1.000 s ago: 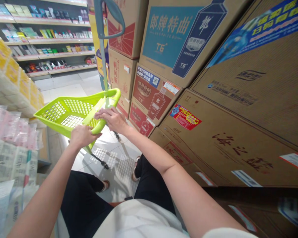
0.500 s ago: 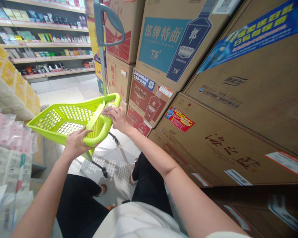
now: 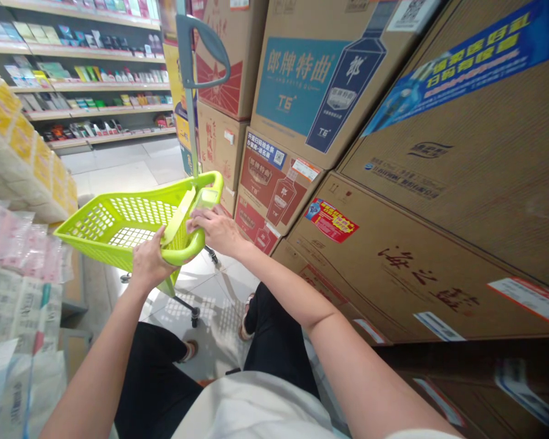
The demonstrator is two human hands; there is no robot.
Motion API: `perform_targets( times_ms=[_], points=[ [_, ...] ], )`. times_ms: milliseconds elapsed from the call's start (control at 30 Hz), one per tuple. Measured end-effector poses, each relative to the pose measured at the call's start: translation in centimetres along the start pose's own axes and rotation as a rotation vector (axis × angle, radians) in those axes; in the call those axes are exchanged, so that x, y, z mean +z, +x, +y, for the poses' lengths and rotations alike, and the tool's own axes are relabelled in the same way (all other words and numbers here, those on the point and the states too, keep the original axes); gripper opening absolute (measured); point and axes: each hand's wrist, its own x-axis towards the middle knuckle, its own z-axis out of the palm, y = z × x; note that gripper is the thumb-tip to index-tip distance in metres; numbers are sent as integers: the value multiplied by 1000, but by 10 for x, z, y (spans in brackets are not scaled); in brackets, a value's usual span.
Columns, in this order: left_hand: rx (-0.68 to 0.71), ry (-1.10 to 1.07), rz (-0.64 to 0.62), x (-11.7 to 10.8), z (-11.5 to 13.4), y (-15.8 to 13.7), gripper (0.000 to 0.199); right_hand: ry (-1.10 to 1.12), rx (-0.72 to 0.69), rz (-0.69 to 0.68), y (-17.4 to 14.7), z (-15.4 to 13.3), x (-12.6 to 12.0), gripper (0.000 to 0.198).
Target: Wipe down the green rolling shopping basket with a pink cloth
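Observation:
A lime-green shopping trolley basket (image 3: 119, 253) with perforated walls stands ahead of me on dark-tipped legs, a flat light-green strip (image 3: 179, 216) crossing it near the rim. At the near left corner, my left hand (image 3: 153, 261) grips the rim, its thumb by the end of the strip. My right hand (image 3: 219, 230) curls over the rounded right side of the rim; its fingertips are partly hidden, and I cannot tell if anything small lies under them. Just beyond these fingers a pale patch (image 3: 208, 196) shows on the rim. A grey loop handle (image 3: 205, 52) rises on a pole behind the basket.
Stacked cardboard cartons (image 3: 393, 244) form a wall close on my right. On the left are yellow-and-white packs (image 3: 27, 140) and plastic-wrapped packages (image 3: 18, 305). Shelves (image 3: 96, 85) of small goods stand at the back, beyond pale floor tiles (image 3: 123, 177).
My left hand has shifted a little right along the rim. My right hand has slid slightly down and toward me, uncovering the pale patch. The basket has barely moved.

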Motion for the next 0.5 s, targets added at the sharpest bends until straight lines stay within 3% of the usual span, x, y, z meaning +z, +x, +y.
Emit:
perform_targets(
  times_ms=[133, 300, 400, 500],
  points=[
    [-32, 30, -1, 1, 7, 4, 97, -35, 25, -54, -9, -32, -8, 22],
    [-52, -4, 12, 2, 3, 4, 100, -53, 5, -36, -15, -81, -1, 28],
    [-47, -53, 33, 3, -2, 2, 100, -34, 6, -29, -14, -86, 0, 28],
    [-25, -98, 21, 4, -6, -2, 107, -24, 57, -57, -15, -74, -9, 23]
  ],
)
